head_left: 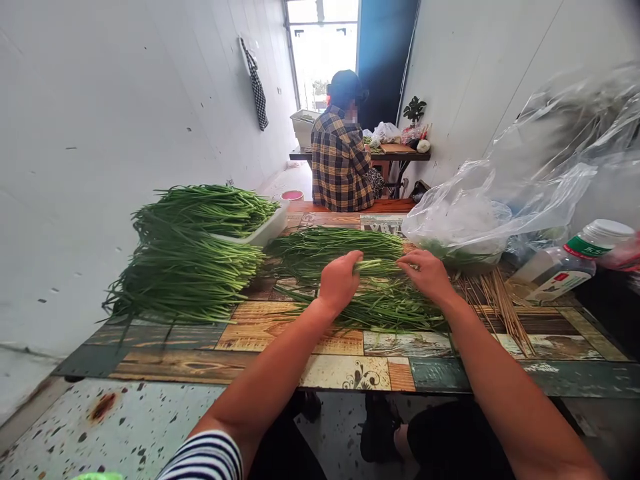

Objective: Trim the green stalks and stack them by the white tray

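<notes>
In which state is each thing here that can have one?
Left hand: closed around a small chive bunch.
Right hand: fingers curled; hold unclear.
Tabletop chives: lying loose.
White tray: heaped with chives.
Wooden skewers: loose, fanned out.
Plastic jar: capped.
Checked cloth: hanging.
Clear plastic bag: crumpled.

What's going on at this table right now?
The left hand holds a small bunch of green stalks, pale ends toward the right hand. The right fingertips are close to those ends; whether they pinch anything is too small to tell. More loose stalks lie on the table, with larger heaps to the left, beside a white tray. Farther back, someone in a checked shirt sits facing away.
</notes>
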{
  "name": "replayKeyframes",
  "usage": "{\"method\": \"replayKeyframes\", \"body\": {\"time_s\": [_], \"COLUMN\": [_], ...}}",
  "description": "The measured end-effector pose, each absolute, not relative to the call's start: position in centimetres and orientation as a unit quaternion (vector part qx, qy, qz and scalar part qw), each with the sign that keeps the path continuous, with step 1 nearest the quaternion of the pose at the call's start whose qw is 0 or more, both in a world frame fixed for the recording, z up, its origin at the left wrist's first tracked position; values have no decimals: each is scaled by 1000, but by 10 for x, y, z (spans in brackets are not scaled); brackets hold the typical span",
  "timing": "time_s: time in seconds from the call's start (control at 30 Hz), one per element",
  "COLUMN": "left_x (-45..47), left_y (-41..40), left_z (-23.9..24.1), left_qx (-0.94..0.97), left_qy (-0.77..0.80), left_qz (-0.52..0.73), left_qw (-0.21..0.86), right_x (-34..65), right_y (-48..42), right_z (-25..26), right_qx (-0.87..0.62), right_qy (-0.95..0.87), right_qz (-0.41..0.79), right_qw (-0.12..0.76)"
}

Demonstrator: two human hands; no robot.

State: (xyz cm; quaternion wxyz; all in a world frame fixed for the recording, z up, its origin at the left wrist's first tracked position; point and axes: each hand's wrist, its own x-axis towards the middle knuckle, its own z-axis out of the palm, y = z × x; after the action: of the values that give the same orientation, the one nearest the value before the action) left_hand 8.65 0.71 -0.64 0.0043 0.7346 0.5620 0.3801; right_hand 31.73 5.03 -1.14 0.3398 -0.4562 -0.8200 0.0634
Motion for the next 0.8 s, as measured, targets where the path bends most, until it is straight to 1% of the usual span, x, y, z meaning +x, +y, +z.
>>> {"method": "replayKeyframes", "body": {"time_s": [0.07,0.1,0.2,0.27,0.33,0.37,0.4,0.47,0.53,0.6,0.7,0.8], "left_x": [87,87,88,88,88,87,87,86,85,85,88,93], "left_y": [7,7,6,6,6,6,7,8,9,10,9,6], "left_z": [-6,-5,-3,-3,-4,-5,-7,-9,-11,-13,-12,-9], "left_qx": [722,716,710,715,721,722,722,725,736,754,781,795], "left_qy": [561,562,566,560,555,554,554,550,535,508,468,448], "left_qz": [406,413,419,417,414,414,414,415,416,415,414,408], "left_qw": [-10,-18,-34,-35,-35,-34,-31,-18,1,16,16,10], "right_x": [322,323,326,326,325,324,324,324,322,318,308,298], "right_y": [49,49,51,54,56,56,56,54,48,41,29,22], "right_z": [-5,-3,-3,-7,-13,-14,-14,-11,-2,8,20,25], "right_qx": [-419,-419,-495,-537,-544,-539,-531,-508,-481,-452,-424,-411], "right_qy": [-837,-838,-806,-801,-814,-818,-819,-810,-786,-753,-704,-657], "right_qz": [133,143,83,31,-3,-15,-21,5,88,197,320,392], "right_qw": [326,319,313,262,205,201,217,292,378,435,471,495]}}
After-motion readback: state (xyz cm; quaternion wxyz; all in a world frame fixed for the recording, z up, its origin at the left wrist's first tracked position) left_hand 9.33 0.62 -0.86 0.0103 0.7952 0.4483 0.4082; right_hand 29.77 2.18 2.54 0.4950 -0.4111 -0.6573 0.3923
